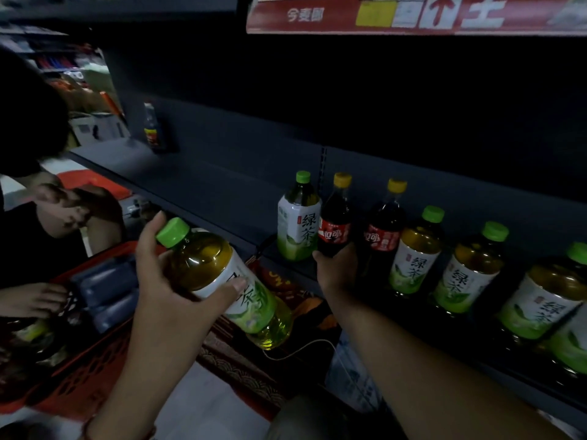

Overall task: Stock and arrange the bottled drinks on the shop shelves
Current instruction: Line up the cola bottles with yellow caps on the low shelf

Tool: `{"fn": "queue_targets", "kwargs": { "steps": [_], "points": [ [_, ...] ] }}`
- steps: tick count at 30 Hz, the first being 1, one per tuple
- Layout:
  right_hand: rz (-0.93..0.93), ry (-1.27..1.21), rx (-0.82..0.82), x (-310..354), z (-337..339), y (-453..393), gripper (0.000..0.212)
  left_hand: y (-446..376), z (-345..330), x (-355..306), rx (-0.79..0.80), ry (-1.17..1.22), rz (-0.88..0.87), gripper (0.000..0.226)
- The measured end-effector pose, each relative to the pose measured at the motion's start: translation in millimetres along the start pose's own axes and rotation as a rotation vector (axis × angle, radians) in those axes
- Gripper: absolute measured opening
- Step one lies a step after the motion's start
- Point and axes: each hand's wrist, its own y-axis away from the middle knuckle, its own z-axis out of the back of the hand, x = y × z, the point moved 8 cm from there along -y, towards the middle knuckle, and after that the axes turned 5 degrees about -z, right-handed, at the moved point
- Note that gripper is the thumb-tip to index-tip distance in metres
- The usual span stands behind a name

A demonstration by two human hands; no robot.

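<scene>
My left hand (168,277) grips a green-tea bottle (251,300) with a green cap, tilted in the air in front of the dark shelf (203,185). My right hand (336,271) holds the base of a cola bottle (335,217) with a yellow cap, upright on the shelf. A green-tea bottle (297,223) stands just left of it. To its right stand a second cola bottle (386,227) and several green-tea bottles (416,252) in a row.
A red basket (95,369) at lower left holds dark wrapped packs. Another person's arms (63,211) reach over it at the left edge. A lone dark bottle (151,128) stands at the shelf's far left. A red sign (317,15) fronts the shelf above.
</scene>
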Motion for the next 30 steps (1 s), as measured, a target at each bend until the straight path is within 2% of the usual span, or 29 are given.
{"fn": "queue_targets", "kwargs": {
  "steps": [6, 10, 12, 14, 17, 18, 20, 23, 26, 30],
  "points": [
    [-0.036, 0.039, -0.028, -4, -1, -16, 0.08, -6, 3, 8, -0.014, 0.015, 0.028, 0.109],
    [-0.105, -0.042, 0.057, -4, 0, -10, 0.091, -10, -1, 6, -0.012, 0.009, 0.028, 0.108],
    [-0.166, -0.102, 0.151, -5, 4, 10, 0.097, -14, -5, 1, 0.001, 0.003, 0.014, 0.107],
    [-0.159, -0.105, 0.273, 1, 15, 45, 0.093, -19, -7, -3, 0.017, 0.016, 0.006, 0.107],
    [-0.042, -0.139, 0.591, 33, 33, 108, 0.063, -26, -14, -15, 0.058, 0.04, 0.001, 0.112],
    [-0.004, -0.131, 0.72, 46, 39, 128, 0.059, -30, -17, -21, 0.074, 0.045, -0.003, 0.113],
    [0.16, -0.027, 0.89, 72, 51, 155, 0.066, -39, -24, -37, 0.111, 0.066, -0.02, 0.111],
    [0.403, 0.149, 0.839, 115, 75, 159, 0.068, -57, -33, -68, 0.163, 0.118, -0.057, 0.106],
    [0.529, 0.144, 0.777, 168, 94, 156, 0.047, -82, -43, -109, 0.213, 0.167, -0.129, 0.092],
    [0.614, 0.082, 0.62, 235, 105, 144, 0.041, -123, -49, -173, 0.245, 0.11, -0.3, 0.073]
  ]
}}
